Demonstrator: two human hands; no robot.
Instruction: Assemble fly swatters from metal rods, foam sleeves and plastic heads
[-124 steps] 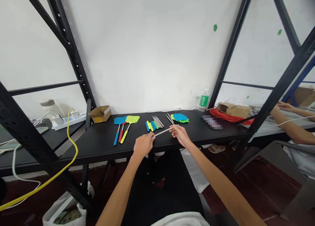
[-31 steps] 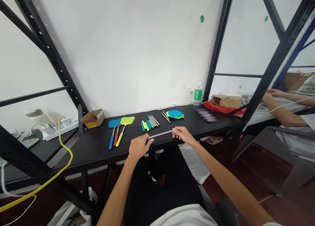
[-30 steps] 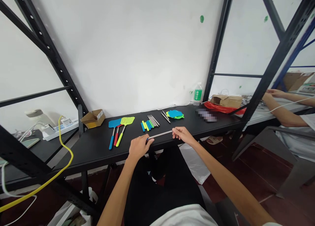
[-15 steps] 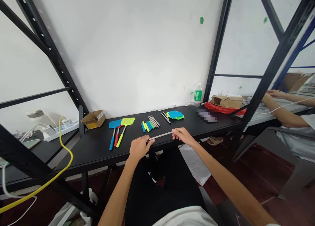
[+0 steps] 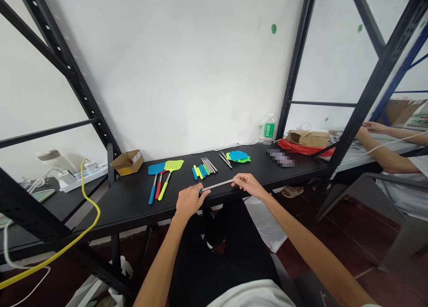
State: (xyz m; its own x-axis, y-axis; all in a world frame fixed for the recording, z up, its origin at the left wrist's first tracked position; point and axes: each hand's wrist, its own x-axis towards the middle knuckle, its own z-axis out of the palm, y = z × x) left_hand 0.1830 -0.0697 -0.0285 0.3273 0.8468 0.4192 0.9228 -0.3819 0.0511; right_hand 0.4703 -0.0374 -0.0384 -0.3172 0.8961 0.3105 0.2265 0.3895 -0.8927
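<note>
Both my hands hold one thin silver metal rod [image 5: 218,184] just above the front edge of the black table [image 5: 133,200]. My left hand [image 5: 189,201] is closed round the rod's near end, where a blue handle grip shows. My right hand [image 5: 246,184] pinches the far end. Behind them lie a row of coloured handle grips and bare metal rods [image 5: 203,168], a small pile of blue and green swatter heads [image 5: 238,155], and three finished fly swatters [image 5: 162,175].
A small open cardboard box [image 5: 126,161] sits at the back left, a water bottle [image 5: 268,129] at the back right. Black shelf struts frame both sides. Another person's arms [image 5: 384,153] rest on the neighbouring table. A yellow cable [image 5: 87,209] hangs at left.
My right hand's pinch has shifted slightly along the rod. The head camera has drifted a little; the rod stays held between both hands.
</note>
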